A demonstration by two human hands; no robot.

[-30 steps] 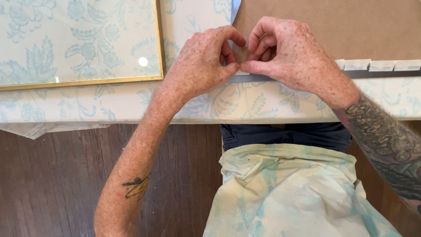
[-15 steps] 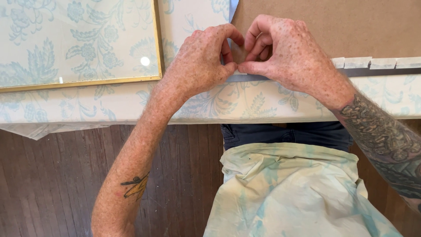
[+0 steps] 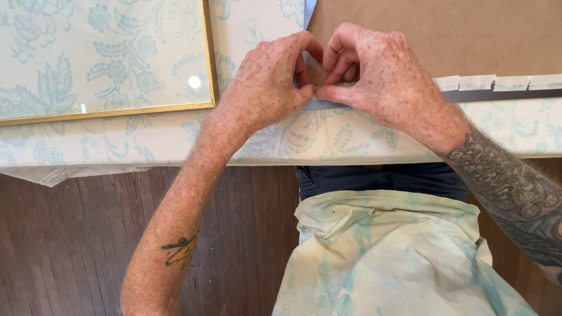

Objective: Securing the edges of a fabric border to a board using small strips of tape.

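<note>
Brown backing board (image 3: 445,35) unmoved since earlier frames; both hands hold same pose, only slight shift in view. Left hand (image 3: 266,88) and right hand (image 3: 380,76) meet thumb to thumb, pinching pale tape strip (image 3: 328,104) at board's lower edge. Floral cloth (image 3: 146,137) covers table; gold frame (image 3: 117,111) at left. Dark wood floor (image 3: 70,246) below.

gold-edged frame (image 3: 208,64), wood floor (image 3: 70,246)

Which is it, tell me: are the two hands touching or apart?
Touching. The head view shows the left hand and right hand meeting fingertip to fingertip at the brown board's lower edge.
</note>
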